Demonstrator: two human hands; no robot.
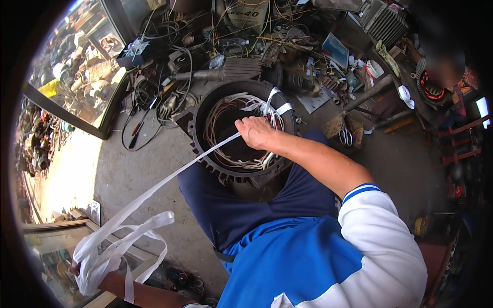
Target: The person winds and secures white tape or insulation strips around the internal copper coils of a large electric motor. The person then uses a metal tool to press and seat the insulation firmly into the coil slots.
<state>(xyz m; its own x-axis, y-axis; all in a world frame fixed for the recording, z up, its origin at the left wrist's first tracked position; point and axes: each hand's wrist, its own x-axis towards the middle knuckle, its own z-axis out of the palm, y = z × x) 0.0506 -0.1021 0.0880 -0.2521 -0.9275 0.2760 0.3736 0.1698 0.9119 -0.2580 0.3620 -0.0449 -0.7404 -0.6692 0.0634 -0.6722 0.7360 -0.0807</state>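
Observation:
A round, dark, finned motor housing (197, 127) stands between my knees, with a ring of white and reddish winding wires (211, 120) inside. My right hand (255, 132) is over its opening, fingers closed on a strip of white cotton tape (177, 172). From there the tape runs taut down to the lower left. My left hand (76, 269) is out at that end, mostly hidden behind loose loops of the tape gathered around it. Another white tape piece (284, 108) is wrapped over the wires at the housing's far right rim.
Cables, metal parts and scrap crowd the floor beyond the housing. Scissors (345, 135) lie on cardboard to the right. A long-handled tool (135, 136) and black cable lie to the left. Another person sits at far right beside a second stator (430, 84). Glass-paned frames (72, 114) stand at left.

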